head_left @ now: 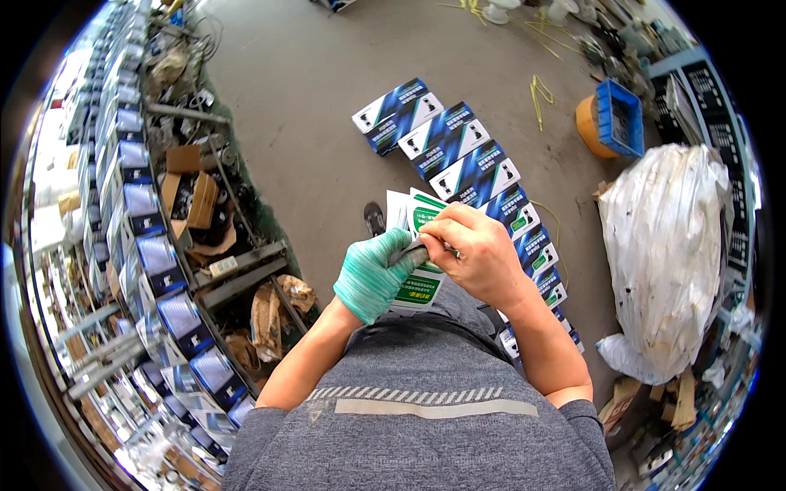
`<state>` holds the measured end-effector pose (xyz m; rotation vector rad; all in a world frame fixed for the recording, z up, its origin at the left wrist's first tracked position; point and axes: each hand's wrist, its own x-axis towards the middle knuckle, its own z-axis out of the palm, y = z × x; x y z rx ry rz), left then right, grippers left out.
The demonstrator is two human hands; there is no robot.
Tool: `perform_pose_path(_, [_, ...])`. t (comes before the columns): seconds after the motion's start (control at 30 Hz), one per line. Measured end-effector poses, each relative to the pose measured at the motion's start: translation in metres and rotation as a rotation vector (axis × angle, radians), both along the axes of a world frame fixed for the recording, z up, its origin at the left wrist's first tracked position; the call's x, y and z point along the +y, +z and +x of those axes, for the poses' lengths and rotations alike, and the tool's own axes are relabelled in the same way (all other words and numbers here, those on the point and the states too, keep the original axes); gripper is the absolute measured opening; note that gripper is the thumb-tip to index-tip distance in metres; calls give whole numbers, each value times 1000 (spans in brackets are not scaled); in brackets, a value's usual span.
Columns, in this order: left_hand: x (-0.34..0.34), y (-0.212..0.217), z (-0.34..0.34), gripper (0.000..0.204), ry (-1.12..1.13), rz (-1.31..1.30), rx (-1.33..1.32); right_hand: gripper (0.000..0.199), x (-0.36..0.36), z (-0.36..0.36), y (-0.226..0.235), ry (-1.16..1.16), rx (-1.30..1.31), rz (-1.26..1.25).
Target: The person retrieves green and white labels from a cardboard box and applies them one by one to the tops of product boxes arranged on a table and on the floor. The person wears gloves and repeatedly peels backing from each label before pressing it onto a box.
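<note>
The green-gloved left hand (372, 274) and bare right hand (475, 254) both close their fingers on a thin white-and-green paper leaflet stack (419, 286). It looks light and bendable, probably best pinched at the edges; a small grey object between the hands is unclear.

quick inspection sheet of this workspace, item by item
surface: bare grey concrete floor; the person stands over it.
job's things: stack of white and green printed leaflets held in both hands; row of blue and white boxes lying on the floor in front.
clutter: torn cardboard scraps by the shelf foot; yellow strapping pieces on the floor; big white plastic bag at right.
grippers: left hand in a green glove, gripping the leaflets; right hand bare, pinching them from above.
cables: dark wires among the shelf parts at top left, too small to tell more.
surroundings: shelf rack of boxes at left; blue crate beside an orange tub.
</note>
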<state>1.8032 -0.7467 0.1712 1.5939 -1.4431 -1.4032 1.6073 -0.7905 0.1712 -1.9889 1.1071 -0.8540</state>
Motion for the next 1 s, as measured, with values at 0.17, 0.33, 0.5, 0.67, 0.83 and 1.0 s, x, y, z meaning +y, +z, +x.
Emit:
perform_pose_path(0.17, [-58, -21, 12, 19, -126, 100, 22, 3, -24, 9, -7, -284, -163, 302])
perform_pose_path(0.33, [-107, -58, 35, 28, -214, 306, 100, 14, -30, 11, -46, -611, -566, 803])
perform_pose_path(0.5, [-147, -141, 56, 31, -209, 536, 112, 23, -21, 33, -118, -805, -1149, 891])
perform_pose_path(0.67, [-159, -260, 85, 27, -17, 743, 149, 19, -9, 41, -196, -1061, -1002, 722])
perform_pose_path(0.83, [-152, -377, 97, 23, 75, 815, 61, 8, 24, -18, -342, -981, -413, 539])
perform_pose_path(1.0, [-132, -486, 56, 27, 3, 833, 41, 13, 25, -106, -539, -980, -87, 479])
